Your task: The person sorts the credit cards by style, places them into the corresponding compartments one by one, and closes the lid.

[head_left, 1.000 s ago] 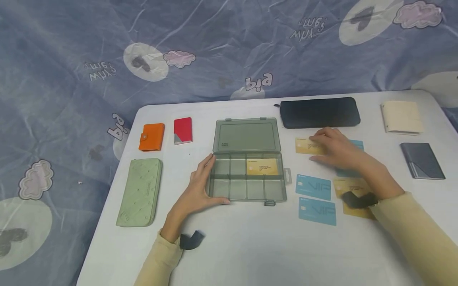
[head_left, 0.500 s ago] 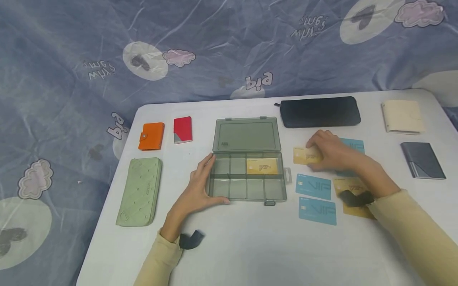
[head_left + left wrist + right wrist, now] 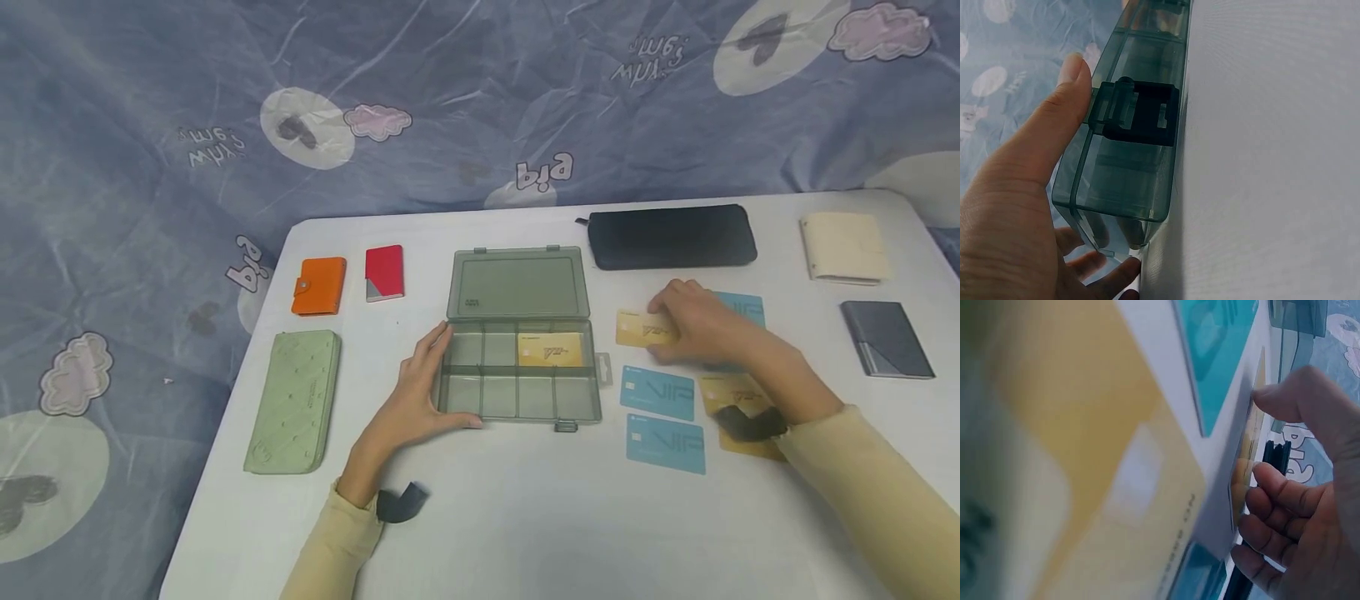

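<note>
A translucent grey-green compartment box (image 3: 517, 396) lies with its lid (image 3: 517, 283) swung back. My left hand (image 3: 412, 400) spans the box's left end, thumb at the front wall and fingers round the side; the left wrist view shows the thumb beside the dark latch (image 3: 1141, 112). One gold card (image 3: 550, 350) sits across the right-hand back compartments. To the right of the box, my right hand (image 3: 701, 325) pinches another gold card (image 3: 639, 328) by its edges, low over the table; in the right wrist view the thumb and fingertips meet this card (image 3: 1244, 453) edge-on.
Blue cards (image 3: 657, 392) and gold cards (image 3: 731, 390) lie in front of my right hand, with more blue (image 3: 742, 307) behind it. A black pouch (image 3: 671, 237), beige wallet (image 3: 843, 246) and dark card holder (image 3: 885, 337) are farther right. Left stand orange (image 3: 318, 286), red (image 3: 384, 273) and green (image 3: 292, 404) cases.
My right hand has gripped the gold card and drawn it a little toward me, away from the black pouch. My left hand and the box have stayed put.
</note>
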`<state>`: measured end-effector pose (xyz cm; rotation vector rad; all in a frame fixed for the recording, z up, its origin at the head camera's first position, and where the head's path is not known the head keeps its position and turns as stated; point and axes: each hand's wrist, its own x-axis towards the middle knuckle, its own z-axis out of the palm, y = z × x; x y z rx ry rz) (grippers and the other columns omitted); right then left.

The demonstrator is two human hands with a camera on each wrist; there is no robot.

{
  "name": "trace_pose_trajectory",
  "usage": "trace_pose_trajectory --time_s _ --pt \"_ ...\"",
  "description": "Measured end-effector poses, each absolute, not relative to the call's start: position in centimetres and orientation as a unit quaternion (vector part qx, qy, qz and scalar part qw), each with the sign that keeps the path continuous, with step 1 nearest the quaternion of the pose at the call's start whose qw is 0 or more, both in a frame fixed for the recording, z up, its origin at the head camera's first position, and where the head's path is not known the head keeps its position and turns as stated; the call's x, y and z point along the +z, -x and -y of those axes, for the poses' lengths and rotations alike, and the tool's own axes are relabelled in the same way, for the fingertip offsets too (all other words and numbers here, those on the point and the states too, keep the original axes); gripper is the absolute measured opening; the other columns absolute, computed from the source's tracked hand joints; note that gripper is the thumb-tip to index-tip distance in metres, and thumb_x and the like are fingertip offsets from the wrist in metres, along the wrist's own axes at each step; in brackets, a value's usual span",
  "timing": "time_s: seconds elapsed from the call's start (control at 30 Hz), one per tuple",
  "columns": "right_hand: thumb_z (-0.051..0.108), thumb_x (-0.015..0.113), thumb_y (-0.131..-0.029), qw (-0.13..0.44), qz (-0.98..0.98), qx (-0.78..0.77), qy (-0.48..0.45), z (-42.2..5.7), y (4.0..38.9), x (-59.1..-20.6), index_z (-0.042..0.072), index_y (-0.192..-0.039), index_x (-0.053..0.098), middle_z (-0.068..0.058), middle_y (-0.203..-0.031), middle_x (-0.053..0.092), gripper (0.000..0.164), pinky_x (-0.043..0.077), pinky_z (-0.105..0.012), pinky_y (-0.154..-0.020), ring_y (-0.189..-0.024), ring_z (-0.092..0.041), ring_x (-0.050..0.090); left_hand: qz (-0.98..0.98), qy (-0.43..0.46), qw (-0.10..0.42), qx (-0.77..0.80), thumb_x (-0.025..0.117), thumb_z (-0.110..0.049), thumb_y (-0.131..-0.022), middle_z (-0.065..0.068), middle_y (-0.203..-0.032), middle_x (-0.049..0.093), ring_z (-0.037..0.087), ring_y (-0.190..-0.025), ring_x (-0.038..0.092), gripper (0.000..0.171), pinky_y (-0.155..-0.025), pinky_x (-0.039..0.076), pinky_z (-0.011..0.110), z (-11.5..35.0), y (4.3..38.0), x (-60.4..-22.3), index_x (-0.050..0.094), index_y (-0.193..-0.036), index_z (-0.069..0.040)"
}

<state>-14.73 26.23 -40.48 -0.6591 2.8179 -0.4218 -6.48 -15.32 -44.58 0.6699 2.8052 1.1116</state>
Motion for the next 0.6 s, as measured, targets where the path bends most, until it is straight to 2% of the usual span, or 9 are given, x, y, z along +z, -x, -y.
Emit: trace_pose_trajectory --time_s 0.13,0.37,0.6 --pt "0.031 0.08 -0.067 0.114 -0.956 -0.154 0.22 -26.06 14.72 -40.39 -0.003 -0.109 0.051 -0.014 -0.102 0.051 0.061 0.035 -0.045 -0.083 -0.093 -0.028 0.042 -0.907 -0.219 0.024 0.36 0.078 -0.059 -0.06 0.001 -0.156 0.008 0.016 -0.138 0.021 0.121 -0.096 0.027 0.044 15.45 6.51 -44.74 0.01 -0.151 -0.016" --pt "0.025 0.078 -0.07 0.125 -0.953 -0.166 0.22 -26.09 14.43 -40.36 -0.002 -0.117 0.049 -0.013 -0.106 0.056 0.062 0.04 -0.046 -0.087 -0.093 -0.026 0.05 -0.906 -0.22 0.021 0.361 0.077 -0.061 -0.061 0.001 -0.156 0.008 0.015 -0.138 0.021 0.121 -0.097 0.026 0.045 15.51 6.47 -44.96 0.011 -0.151 -0.016" --pt "0.021 0.082 -0.067 0.044 -0.942 -0.2 0.265 -26.15 14.5 -40.16 0.003 -0.117 0.056 -0.008 -0.103 0.058 0.059 0.039 -0.041 -0.085 -0.094 -0.023 0.051 -0.905 -0.224 0.02 0.361 0.078 -0.06 -0.061 0.0 -0.156 0.007 0.017 -0.139 0.021 0.121 -0.098 0.025 0.048 15.5 6.57 -44.84 0.01 -0.151 -0.016"
